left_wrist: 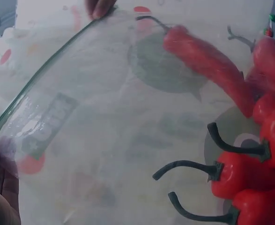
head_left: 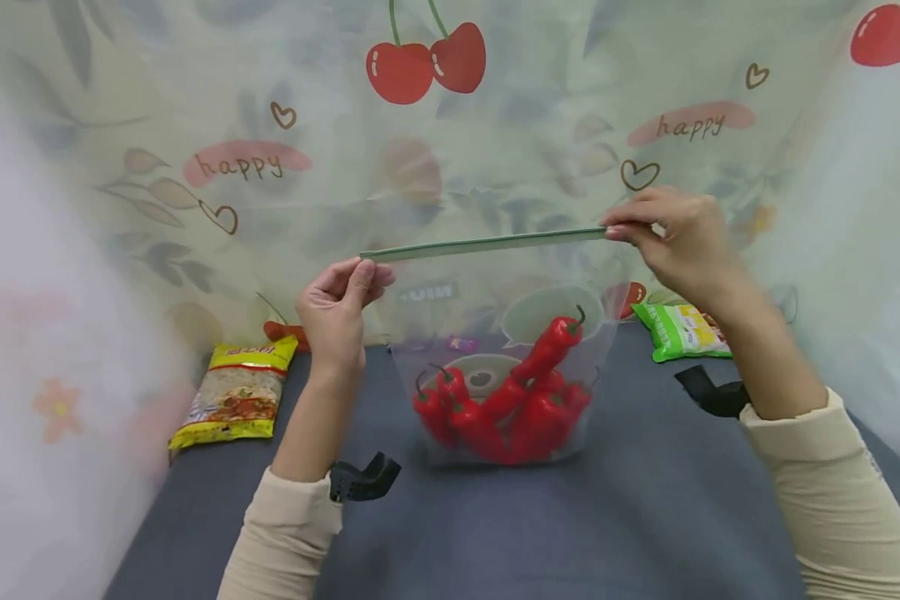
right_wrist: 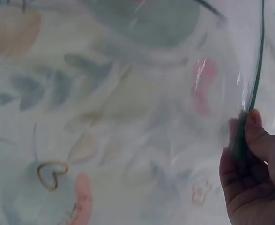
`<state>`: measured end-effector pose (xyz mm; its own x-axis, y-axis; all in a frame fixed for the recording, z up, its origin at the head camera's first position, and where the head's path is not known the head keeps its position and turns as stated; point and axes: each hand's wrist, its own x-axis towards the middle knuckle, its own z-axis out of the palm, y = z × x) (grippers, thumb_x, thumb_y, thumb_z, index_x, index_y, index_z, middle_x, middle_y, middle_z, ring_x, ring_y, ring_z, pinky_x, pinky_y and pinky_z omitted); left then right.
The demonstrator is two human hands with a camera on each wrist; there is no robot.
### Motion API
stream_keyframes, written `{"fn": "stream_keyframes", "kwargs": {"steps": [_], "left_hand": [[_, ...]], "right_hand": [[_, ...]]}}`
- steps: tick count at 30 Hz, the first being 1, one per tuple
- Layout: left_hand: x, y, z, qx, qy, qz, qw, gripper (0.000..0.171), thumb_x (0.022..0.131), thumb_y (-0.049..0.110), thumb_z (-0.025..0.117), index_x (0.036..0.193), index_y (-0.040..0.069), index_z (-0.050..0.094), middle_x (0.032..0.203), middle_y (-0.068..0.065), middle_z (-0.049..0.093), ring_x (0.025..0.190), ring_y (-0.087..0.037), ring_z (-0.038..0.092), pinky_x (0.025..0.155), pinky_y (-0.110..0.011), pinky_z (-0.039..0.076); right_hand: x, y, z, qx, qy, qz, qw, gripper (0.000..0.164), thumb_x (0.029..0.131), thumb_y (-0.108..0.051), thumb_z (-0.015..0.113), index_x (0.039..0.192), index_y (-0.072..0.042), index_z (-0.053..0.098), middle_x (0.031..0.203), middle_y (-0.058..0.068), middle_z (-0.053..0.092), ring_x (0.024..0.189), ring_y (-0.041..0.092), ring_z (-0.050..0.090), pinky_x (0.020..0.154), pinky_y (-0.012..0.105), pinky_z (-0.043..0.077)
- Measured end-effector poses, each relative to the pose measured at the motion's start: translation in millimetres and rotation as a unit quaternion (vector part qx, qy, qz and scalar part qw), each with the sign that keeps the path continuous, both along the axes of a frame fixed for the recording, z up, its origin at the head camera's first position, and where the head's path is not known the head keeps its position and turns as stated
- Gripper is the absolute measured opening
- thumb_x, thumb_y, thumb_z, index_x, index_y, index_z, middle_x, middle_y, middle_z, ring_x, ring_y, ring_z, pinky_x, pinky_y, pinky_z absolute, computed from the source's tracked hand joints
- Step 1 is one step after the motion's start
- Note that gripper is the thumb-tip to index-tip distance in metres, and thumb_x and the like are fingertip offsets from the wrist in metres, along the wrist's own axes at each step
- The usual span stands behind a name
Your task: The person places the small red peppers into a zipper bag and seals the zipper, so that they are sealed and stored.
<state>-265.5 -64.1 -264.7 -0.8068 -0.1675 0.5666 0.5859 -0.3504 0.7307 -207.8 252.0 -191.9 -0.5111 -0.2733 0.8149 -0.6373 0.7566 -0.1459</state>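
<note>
A clear zip bag (head_left: 435, 321) with a green zip strip (head_left: 487, 243) along its top hangs upright between the two hands. Several red peppers (head_left: 543, 421) with dark curved stems lie in its lower part, one leaning up toward the right. My left hand (head_left: 337, 308) pinches the top left corner, thumb in front. The top right corner is pinched by my right hand (head_left: 678, 237), which sits a little higher. In the left wrist view the peppers (left_wrist: 240, 173) show close up through the plastic. The right wrist view shows the right hand (right_wrist: 254, 173) gripping the strip's end.
At the left on the dark grey tabletop (head_left: 645, 533) lies a yellow food packet (head_left: 243, 392), with a reddish-orange item (head_left: 285, 332) behind it. A green packet (head_left: 682, 332) lies at the back right. Printed curtain sheets (head_left: 450, 167) enclose the back and sides.
</note>
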Motion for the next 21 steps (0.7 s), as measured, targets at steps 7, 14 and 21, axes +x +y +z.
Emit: {"fn": "stream_keyframes", "kwargs": {"steps": [7, 14, 21], "left_hand": [[2.6, 2, 2.3, -0.026, 0.014, -0.015, 0.9994, 0.022, 0.084, 0.015, 0.064, 0.094, -0.004, 0.066, 0.078, 0.004, 0.072, 0.073, -0.012, 0.07, 0.072, -0.027, 0.056], [12.7, 6, 3.7, -0.036, 0.017, -0.046, 0.9981, 0.013, 0.084, 0.013, 0.064, 0.093, 0.005, 0.069, 0.081, 0.002, 0.073, 0.077, -0.016, 0.07, 0.074, -0.029, 0.056], [21.9, -16, -19.0, -0.005, -0.044, -0.064, 0.997, 0.027, 0.091, 0.019, 0.055, 0.109, 0.001, 0.064, 0.094, 0.001, 0.072, 0.096, -0.017, 0.067, 0.089, -0.03, 0.05]], "right_hand": [[-3.3, 17, -5.0, 0.057, 0.011, -0.039, 0.998, 0.012, 0.072, 0.002, 0.073, 0.083, 0.0, 0.067, 0.076, 0.011, 0.065, 0.072, 0.01, 0.052, 0.065, 0.021, 0.038], [-15.2, -38, -3.9, 0.091, 0.004, 0.036, 0.995, 0.022, 0.075, -0.006, 0.074, 0.096, -0.002, 0.068, 0.081, 0.01, 0.067, 0.076, 0.021, 0.059, 0.068, 0.033, 0.043], [-16.5, -79, 7.1, 0.096, -0.015, 0.009, 0.995, 0.005, 0.081, -0.008, 0.068, 0.084, -0.005, 0.071, 0.077, 0.007, 0.068, 0.065, 0.018, 0.058, 0.057, 0.029, 0.043]]}}
